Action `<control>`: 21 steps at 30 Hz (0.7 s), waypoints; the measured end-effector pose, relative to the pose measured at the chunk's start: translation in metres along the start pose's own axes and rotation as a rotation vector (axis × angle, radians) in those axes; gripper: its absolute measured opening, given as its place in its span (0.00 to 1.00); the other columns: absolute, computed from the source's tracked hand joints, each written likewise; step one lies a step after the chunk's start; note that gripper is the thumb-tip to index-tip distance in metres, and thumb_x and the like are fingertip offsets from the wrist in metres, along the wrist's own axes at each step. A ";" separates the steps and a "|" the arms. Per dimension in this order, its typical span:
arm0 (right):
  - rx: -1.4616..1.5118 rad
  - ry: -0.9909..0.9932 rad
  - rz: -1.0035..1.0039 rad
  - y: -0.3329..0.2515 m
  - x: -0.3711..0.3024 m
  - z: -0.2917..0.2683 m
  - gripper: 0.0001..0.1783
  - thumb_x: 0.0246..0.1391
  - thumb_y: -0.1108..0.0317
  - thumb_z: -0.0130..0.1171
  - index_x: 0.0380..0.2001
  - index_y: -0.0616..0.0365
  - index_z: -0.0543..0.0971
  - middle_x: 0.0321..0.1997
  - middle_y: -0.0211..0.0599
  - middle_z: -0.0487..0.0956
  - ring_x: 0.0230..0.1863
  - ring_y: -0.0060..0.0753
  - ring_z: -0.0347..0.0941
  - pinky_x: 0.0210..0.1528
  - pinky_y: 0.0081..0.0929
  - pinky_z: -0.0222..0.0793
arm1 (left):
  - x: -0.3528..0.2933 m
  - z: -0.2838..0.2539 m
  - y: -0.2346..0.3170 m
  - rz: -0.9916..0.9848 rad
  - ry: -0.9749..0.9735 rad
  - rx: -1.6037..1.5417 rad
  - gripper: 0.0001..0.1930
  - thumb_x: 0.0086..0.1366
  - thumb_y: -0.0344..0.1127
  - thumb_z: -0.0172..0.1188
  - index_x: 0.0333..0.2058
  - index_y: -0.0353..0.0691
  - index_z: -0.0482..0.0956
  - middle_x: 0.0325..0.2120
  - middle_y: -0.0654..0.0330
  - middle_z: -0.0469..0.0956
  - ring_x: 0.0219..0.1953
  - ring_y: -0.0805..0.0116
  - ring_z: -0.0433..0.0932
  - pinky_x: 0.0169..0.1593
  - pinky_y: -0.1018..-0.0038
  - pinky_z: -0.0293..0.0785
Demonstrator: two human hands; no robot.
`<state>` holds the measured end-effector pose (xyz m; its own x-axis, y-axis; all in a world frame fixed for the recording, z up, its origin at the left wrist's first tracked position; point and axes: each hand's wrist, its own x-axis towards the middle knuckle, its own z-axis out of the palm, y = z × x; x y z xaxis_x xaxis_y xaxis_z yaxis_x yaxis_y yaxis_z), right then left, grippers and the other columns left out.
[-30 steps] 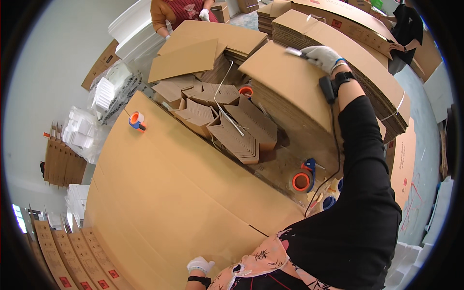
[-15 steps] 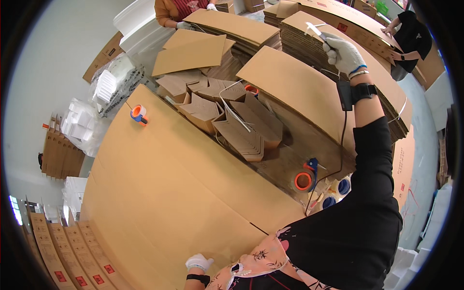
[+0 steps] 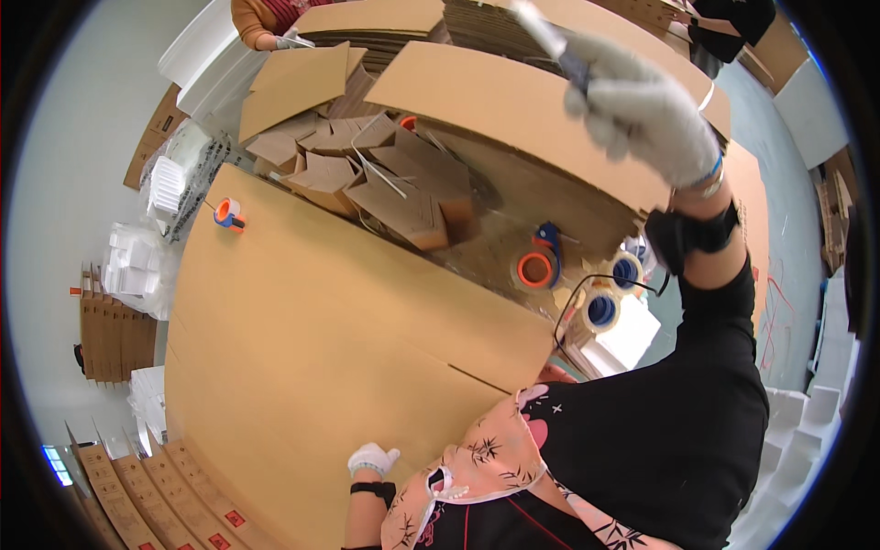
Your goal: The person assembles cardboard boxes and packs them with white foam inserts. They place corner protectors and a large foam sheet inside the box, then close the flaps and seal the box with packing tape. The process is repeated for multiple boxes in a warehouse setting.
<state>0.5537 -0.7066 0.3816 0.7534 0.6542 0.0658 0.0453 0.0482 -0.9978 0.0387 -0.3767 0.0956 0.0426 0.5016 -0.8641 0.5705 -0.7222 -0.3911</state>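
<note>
A large flat cardboard sheet (image 3: 275,302) spreads out in front of me. My left hand (image 3: 371,457), in a white glove, rests on its near part with the thumb held apart and nothing in it. Raised at the upper right, my gloved right hand (image 3: 642,110) is closed round a slim tool (image 3: 550,41) with a white tip and a dark grey middle. Motion blurs the tool, and the fingers hide its rear end. Behind that hand lies a stack of cardboard (image 3: 495,96).
An orange-and-blue tape dispenser (image 3: 229,215) sits on the sheet's far left; another tape dispenser (image 3: 536,266) lies beyond its right edge, near tape rolls (image 3: 601,310). Folded cardboard pieces (image 3: 394,197) fill the middle back. A co-worker's gloved hand (image 3: 293,40) is at the far left.
My right hand, still gripping the tool, has come nearer and looks larger. The view has shifted, moving the surroundings up and left. My left hand stays on the sheet.
</note>
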 end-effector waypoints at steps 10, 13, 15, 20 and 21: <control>0.198 -0.024 0.688 0.250 -0.102 0.059 0.14 0.57 0.69 0.61 0.45 0.61 0.76 0.31 0.34 0.81 0.23 0.21 0.74 0.19 0.22 0.66 | 0.002 0.014 -0.012 0.094 0.181 -0.047 0.39 0.60 0.69 0.57 0.52 0.36 0.82 0.55 0.44 0.79 0.57 0.48 0.78 0.57 0.57 0.76; 0.087 0.208 0.659 0.257 -0.082 0.105 0.17 0.58 0.66 0.59 0.47 0.62 0.75 0.35 0.43 0.83 0.26 0.36 0.79 0.25 0.31 0.72 | 0.005 0.027 -0.016 0.100 0.258 -0.093 0.39 0.60 0.68 0.58 0.51 0.35 0.81 0.52 0.44 0.80 0.55 0.48 0.79 0.56 0.56 0.76; -0.373 0.232 0.566 0.246 -0.084 0.118 0.18 0.57 0.64 0.58 0.49 0.62 0.74 0.39 0.50 0.83 0.35 0.47 0.80 0.34 0.40 0.75 | -0.004 0.039 -0.019 0.121 0.384 -0.172 0.34 0.60 0.64 0.61 0.48 0.35 0.82 0.49 0.45 0.81 0.53 0.48 0.80 0.55 0.56 0.77; -1.034 0.053 0.183 0.250 -0.129 0.136 0.19 0.54 0.61 0.57 0.46 0.59 0.76 0.42 0.58 0.82 0.47 0.59 0.79 0.48 0.52 0.74 | -0.036 0.124 -0.055 0.282 0.615 -0.790 0.23 0.62 0.51 0.65 0.45 0.35 0.81 0.44 0.47 0.83 0.48 0.50 0.82 0.53 0.56 0.77; -1.050 0.004 0.140 0.256 -0.147 0.139 0.19 0.54 0.61 0.57 0.45 0.59 0.77 0.40 0.57 0.82 0.46 0.59 0.79 0.47 0.51 0.75 | -0.039 0.151 -0.066 0.273 0.659 -0.870 0.22 0.62 0.49 0.65 0.45 0.35 0.81 0.44 0.46 0.83 0.48 0.50 0.82 0.53 0.57 0.77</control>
<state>0.3639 -0.6856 0.1179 0.7980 0.6007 -0.0479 0.5008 -0.7053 -0.5018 -0.1242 -0.4208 0.1068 0.5319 0.7171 -0.4503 0.8429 -0.3979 0.3621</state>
